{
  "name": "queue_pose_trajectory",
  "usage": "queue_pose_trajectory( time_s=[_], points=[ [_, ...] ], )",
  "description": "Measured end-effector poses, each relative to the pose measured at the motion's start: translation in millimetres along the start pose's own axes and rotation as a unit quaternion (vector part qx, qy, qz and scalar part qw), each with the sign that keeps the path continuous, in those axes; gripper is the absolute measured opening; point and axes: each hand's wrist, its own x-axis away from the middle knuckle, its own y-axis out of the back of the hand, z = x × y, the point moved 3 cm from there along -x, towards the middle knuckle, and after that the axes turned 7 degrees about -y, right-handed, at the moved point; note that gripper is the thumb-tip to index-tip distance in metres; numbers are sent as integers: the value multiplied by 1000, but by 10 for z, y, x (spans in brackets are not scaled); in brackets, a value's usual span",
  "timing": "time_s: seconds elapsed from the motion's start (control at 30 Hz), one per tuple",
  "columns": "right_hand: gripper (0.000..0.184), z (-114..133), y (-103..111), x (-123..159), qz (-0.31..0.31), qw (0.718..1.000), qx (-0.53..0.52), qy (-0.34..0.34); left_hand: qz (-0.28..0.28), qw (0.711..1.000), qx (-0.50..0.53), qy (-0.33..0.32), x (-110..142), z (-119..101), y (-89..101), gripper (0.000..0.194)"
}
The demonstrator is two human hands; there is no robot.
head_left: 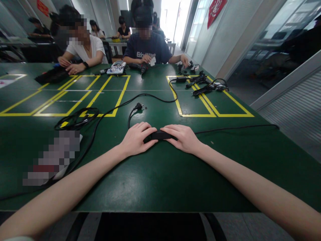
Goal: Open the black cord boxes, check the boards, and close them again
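A black power adapter (161, 135) lies at the middle of the green table, gripped at both ends. My left hand (138, 139) closes around its left end, thumb in front and fingers over the top. Around the right end, my right hand (182, 138) is closed in the same way. Beyond my left hand a short black cord rises to a power plug (138, 106) resting on the table. From behind my right hand a thin black cable (235, 127) runs off to the right. The adapter's ends are partly hidden by my fingers.
A coiled black cable (77, 118) and a blurred flat object (54, 157) lie at left. A long cord crosses the table (135, 187) to another adapter (181, 79). Black tools or parts (203, 87) sit far right. Two people work opposite, near a power drill (142, 68).
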Motion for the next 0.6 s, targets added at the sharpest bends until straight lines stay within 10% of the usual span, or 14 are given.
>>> queue_pose_trajectory(
  time_s=[0.3, 0.6],
  points=[
    [38, 45, 49, 62, -48, 991, 94, 86, 51, 995, 84, 1, -17, 5, -11, 47],
    [49, 32, 10, 17, 0, 998, 39, 43, -15, 993, 115, -1, -17, 22, 23, 32]
  ],
)
